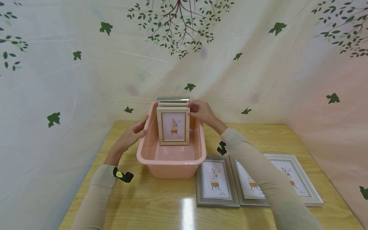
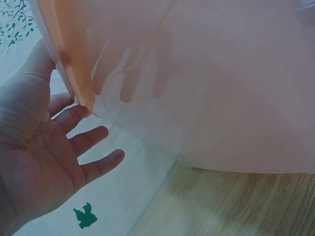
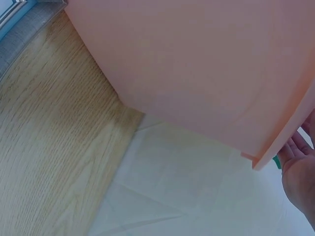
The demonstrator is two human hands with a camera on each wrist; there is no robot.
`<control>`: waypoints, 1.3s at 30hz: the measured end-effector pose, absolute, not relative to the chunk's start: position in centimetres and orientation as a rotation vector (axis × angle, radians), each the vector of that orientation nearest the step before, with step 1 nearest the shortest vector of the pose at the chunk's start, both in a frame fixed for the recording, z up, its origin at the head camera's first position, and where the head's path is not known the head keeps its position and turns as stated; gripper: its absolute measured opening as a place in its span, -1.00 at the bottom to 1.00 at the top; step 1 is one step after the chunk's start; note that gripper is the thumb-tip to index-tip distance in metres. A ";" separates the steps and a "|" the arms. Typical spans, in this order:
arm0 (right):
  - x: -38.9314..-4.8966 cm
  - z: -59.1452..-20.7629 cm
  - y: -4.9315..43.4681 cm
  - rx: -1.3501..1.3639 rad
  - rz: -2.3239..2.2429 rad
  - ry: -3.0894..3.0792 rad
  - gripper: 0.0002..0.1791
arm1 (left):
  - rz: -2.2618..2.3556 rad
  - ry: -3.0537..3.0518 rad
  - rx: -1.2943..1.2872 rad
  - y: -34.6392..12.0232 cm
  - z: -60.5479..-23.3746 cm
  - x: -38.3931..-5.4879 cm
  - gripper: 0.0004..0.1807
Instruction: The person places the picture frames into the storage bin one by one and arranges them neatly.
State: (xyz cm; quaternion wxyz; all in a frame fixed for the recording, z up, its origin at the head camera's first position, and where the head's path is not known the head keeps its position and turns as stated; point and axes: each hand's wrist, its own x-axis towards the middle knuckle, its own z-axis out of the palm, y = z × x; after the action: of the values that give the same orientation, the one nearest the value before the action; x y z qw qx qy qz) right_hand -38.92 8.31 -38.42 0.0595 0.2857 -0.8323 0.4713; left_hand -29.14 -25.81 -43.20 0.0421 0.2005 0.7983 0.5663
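Observation:
A pink plastic basin point(image 1: 172, 162) stands on the table with several picture frames upright inside it. The front one, a light-coloured picture frame point(image 1: 173, 126) with a potted-plant print, faces me. Behind it, the top edges of other picture frames point(image 1: 173, 100) show. My right hand point(image 1: 203, 111) pinches the front frame near its upper right corner; in the right wrist view this hand point(image 3: 299, 169) is partly hidden by the basin rim. At the basin's left side, my left hand point(image 1: 130, 136) grips the rim between thumb and fingers. The left wrist view shows two fingers of that hand point(image 2: 44, 147) spread off the rim.
Right of the basin, a grey-brown picture frame point(image 1: 217, 203), a similar frame point(image 1: 253, 202) and a white frame point(image 1: 311, 202) lie flat side by side on the wooden table point(image 1: 149, 204). My right forearm passes over them. A printed cloth point(image 1: 161, 76) hangs behind the table.

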 end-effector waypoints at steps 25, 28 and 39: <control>-38.8 -38.8 8.4 0.804 1.425 -2.527 -0.67 | 1.760 2.399 0.622 -25.6 -43.7 -29.2 -0.27; -38.7 -38.7 8.7 0.820 1.414 -2.520 -0.66 | 1.761 2.393 0.626 -25.5 -43.7 -29.1 -0.26; -37.6 -37.7 11.0 0.835 1.458 -2.449 -0.57 | 1.735 2.406 0.612 -25.9 -43.0 -29.5 -0.25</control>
State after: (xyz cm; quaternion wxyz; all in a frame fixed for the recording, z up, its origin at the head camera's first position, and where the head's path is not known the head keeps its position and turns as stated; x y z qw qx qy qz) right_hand -37.55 11.01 -37.65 0.0858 0.2800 -0.8216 0.4891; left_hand -29.49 -25.90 -43.02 0.0562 0.2016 0.7931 0.5720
